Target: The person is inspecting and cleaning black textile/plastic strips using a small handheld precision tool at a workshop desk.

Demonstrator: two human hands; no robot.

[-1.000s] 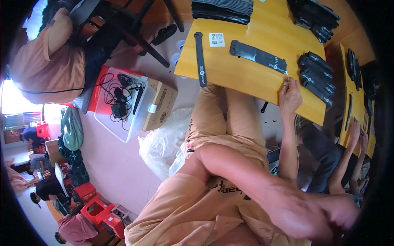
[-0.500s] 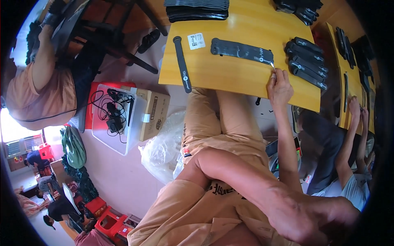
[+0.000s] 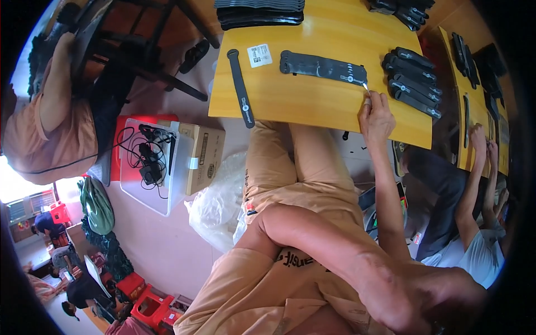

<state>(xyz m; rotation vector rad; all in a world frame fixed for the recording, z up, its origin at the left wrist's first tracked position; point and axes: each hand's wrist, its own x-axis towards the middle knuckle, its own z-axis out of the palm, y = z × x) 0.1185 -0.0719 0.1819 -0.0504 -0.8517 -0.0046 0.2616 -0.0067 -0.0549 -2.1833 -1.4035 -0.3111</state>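
Head view shows the right hand (image 3: 378, 119) at the near edge of a yellow wooden table (image 3: 312, 103); its thumb and forefinger pinch a thin white-tipped stick (image 3: 365, 87), the remaining fingers curled in; the stick's tip sits at the near right corner of a wide dark band (image 3: 321, 66), though whether it actually touches is too small to tell. That band lies flat in the middle of the table, with white print and a row of small pale marks toward its right end; well to its left a single dark strap (image 3: 240, 88) lies lengthwise, its near end at the table's edge, and a white label (image 3: 259, 55) lies between the two.

Just right of the band rests a pile of folded dark straps (image 3: 412, 84); a neat dark stack (image 3: 260, 14) stands at the far left, and another dark bundle (image 3: 403, 12) lies at the far right.

The left arm crosses the person's chest, so the left hand (image 3: 444, 296) is down at the lower right, well away from the table; it is shadowed there, and I cannot tell how its fingers stand; off to the left, a clear bin (image 3: 177, 167) holds tangled black cables (image 3: 149, 162).
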